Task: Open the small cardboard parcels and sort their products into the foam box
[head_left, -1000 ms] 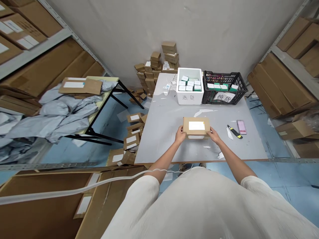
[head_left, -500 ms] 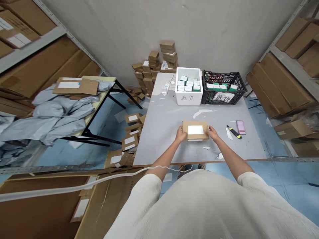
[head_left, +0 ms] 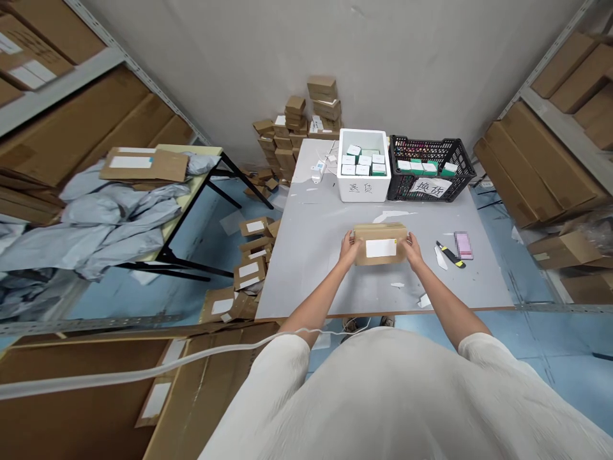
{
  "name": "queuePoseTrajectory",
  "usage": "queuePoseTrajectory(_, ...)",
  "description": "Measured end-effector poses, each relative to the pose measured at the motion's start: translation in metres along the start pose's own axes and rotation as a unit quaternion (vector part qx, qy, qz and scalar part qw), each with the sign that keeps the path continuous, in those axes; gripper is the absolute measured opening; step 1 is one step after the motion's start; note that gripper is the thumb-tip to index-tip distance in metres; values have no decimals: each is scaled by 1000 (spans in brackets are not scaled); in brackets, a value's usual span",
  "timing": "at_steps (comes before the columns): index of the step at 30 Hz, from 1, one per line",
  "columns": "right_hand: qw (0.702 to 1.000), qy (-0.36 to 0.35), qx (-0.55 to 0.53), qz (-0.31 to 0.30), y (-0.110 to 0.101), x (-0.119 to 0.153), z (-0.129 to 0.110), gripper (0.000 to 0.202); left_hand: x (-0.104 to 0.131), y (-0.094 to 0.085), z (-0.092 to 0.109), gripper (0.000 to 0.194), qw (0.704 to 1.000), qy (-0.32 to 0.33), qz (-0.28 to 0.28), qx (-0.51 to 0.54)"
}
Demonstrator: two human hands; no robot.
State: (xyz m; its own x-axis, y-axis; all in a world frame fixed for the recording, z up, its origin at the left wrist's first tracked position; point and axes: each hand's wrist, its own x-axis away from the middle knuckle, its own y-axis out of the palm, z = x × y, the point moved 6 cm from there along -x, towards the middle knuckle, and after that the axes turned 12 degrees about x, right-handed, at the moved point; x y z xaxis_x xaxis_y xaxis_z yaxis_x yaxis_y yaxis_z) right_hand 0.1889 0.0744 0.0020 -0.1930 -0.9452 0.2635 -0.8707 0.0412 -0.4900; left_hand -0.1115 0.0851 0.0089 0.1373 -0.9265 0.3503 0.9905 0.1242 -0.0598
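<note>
Between my two hands is a small brown cardboard box (head_left: 361, 254) with a white label on the side facing me. My left hand (head_left: 349, 248) grips its left end, and my right hand (head_left: 410, 248) grips its right end. The box is tilted, so its labelled face and a blurred upper edge show; whether it touches the grey table (head_left: 311, 268) I cannot tell. To the right of my right hand lie a black and yellow utility knife (head_left: 450, 254) and a pink, pixelated rectangular item (head_left: 463, 245). Scraps of white paper lie near them.
A white foam box (head_left: 364, 189) and a black plastic crate (head_left: 397, 185), both holding white and green small boxes, stand at the table's back. Cardboard boxes (head_left: 249, 271) are piled left of the table. Grey mailing bags (head_left: 115, 211) cover a side table. A white cable (head_left: 191, 358) crosses the lower left.
My hands have tipped the cardboard box, bringing its labelled face more toward me, and shifted it slightly right. The things on the table stay where they were.
</note>
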Motion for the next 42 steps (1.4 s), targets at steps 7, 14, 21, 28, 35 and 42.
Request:
queuePoseTrajectory(7,994,89,60,8,0,13,30,76,10,-5,-22,71,997,9,8,-81)
queuePoseTrajectory(14,998,28,53,-3,6,32,44,69,32,-9,-16,55,981,103,6,-165)
queuePoseTrajectory(21,997,35,66,26,4,30,31,62,46,23,7,46,928,220,-144,-265)
queuePoseTrajectory(28,995,-66,70,36,18,24,-19,58,38,3,21,47,945,167,-55,-276)
queuePoseTrajectory(35,974,-209,61,-66,79,41,-101,49,54,-11,71,50,941,265,-35,-208)
queuePoseTrajectory(42,976,-178,126,-16,105,57,-118,50,53,-79,61,42,941,238,42,-238)
